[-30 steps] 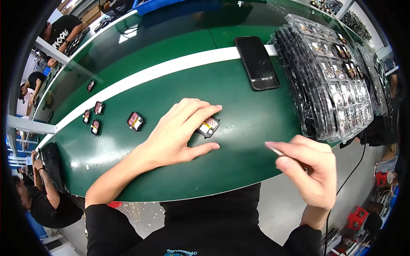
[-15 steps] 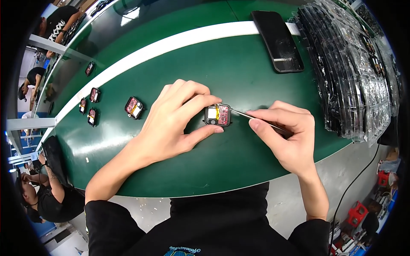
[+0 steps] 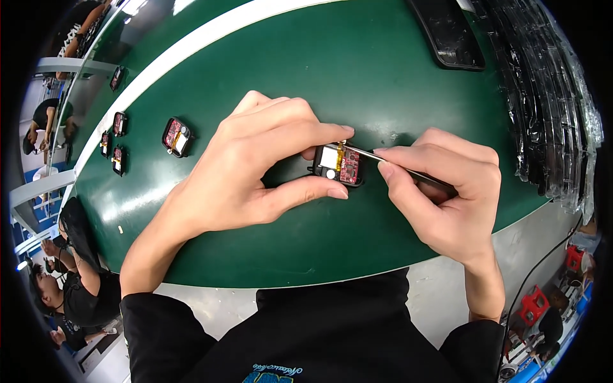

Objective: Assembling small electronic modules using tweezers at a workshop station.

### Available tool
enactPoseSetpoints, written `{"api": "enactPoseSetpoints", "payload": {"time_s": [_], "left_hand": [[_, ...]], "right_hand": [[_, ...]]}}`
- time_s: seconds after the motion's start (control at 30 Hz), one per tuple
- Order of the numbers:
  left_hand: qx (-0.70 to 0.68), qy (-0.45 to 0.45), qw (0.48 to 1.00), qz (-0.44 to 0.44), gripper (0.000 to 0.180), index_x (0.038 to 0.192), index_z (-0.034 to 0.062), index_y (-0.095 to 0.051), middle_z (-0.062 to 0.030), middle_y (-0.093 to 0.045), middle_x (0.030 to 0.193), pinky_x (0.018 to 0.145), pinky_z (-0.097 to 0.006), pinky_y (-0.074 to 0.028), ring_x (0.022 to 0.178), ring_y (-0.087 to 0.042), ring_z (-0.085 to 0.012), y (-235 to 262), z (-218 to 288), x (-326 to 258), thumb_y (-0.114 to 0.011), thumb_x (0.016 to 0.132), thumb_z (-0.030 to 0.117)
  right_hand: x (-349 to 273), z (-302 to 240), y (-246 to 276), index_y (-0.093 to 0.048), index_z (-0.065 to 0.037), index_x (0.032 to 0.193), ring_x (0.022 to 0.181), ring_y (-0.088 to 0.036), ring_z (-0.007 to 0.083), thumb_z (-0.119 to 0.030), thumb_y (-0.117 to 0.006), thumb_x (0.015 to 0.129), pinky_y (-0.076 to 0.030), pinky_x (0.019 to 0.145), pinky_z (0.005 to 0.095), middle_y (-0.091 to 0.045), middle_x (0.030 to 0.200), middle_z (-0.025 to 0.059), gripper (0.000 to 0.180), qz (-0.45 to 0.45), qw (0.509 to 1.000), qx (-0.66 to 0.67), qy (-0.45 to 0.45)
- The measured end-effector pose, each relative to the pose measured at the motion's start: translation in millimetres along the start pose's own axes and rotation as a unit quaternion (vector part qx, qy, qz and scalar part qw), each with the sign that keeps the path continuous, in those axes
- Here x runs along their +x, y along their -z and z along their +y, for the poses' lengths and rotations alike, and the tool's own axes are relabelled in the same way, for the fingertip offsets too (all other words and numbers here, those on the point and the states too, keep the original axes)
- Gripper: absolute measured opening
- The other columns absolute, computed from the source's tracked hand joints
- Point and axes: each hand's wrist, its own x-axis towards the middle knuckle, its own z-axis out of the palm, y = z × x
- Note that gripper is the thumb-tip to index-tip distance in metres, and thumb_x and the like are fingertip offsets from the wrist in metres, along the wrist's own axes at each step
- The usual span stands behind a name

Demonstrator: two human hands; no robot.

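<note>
My left hand [image 3: 255, 169] pins a small black case [image 3: 338, 165] with a red circuit board and a silver cell against the green table [image 3: 268, 76], thumb below it and forefinger above. My right hand [image 3: 447, 198] holds thin metal tweezers [image 3: 389, 161] in a pencil grip. Their tip touches the top of the board, near the yellow strip between cell and board.
Several more small black cases with red boards [image 3: 177, 136] lie at the left, some by the white stripe [image 3: 191, 48]. A dark phone [image 3: 450, 35] lies at the top. Stacked clear plastic trays [image 3: 549, 108] fill the right. Other people sit at the far left.
My head has come closer to the work. My right hand brought the tweezers from the table's front edge up to the case, and the left hand has kept hold of the case.
</note>
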Motion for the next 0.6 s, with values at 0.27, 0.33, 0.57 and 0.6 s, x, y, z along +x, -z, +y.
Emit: {"api": "enactPoseSetpoints", "payload": {"time_s": [0.27,0.33,0.57,0.6], "left_hand": [[0.004,0.006,1.0,-0.007,0.064,0.133,0.0026,-0.082,-0.0069,-0.078,0.1,0.088,-0.037,-0.044,0.086,-0.066,-0.022,0.8,0.8,0.6,-0.099,0.08,0.034],[0.01,-0.003,1.0,-0.007,0.066,0.134,0.0025,-0.081,-0.0067,-0.077,0.098,0.088,-0.037,-0.044,0.086,-0.066,-0.0221,1.0,-0.5,0.5,-0.099,0.08,0.034],[-0.003,0.025,1.0,0.011,0.066,0.131,0.005,-0.079,-0.0018,-0.065,0.086,0.079,-0.034,-0.038,0.075,-0.051,-0.0171,-0.7,3.2,0.8,-0.102,0.076,0.033],[-0.003,0.024,1.0,0.011,0.066,0.131,0.005,-0.079,-0.0018,-0.065,0.086,0.079,-0.034,-0.038,0.075,-0.051,-0.0171,-0.8,2.8,0.9,-0.102,0.076,0.033]], "right_hand": [[-2.1,1.2,-2.3,-0.088,0.002,0.105,0.053,-0.043,0.0024,0.01,-0.082,0.088,-0.026,0.05,0.025,-0.064,0.07,-0.0004,0.019,0.01,1.0,-0.003,0.005],[-1.7,1.5,-0.8,-0.088,0.002,0.106,0.053,-0.043,0.0026,0.01,-0.082,0.088,-0.026,0.05,0.0249,-0.064,0.07,-0.0002,0.02,0.004,1.0,-0.01,0.014],[-4.8,0.5,0.1,-0.088,0.002,0.108,0.053,-0.042,0.0028,0.01,-0.084,0.086,-0.026,0.05,0.0252,-0.064,0.071,-0.0001,0.024,0.02,0.999,-0.01,0.037],[-6.7,0.5,-1.2,-0.089,0.001,0.108,0.053,-0.043,0.0031,0.01,-0.085,0.084,-0.027,0.049,0.0256,-0.064,0.072,0.0,0.026,0.037,0.996,-0.044,0.062]]}}
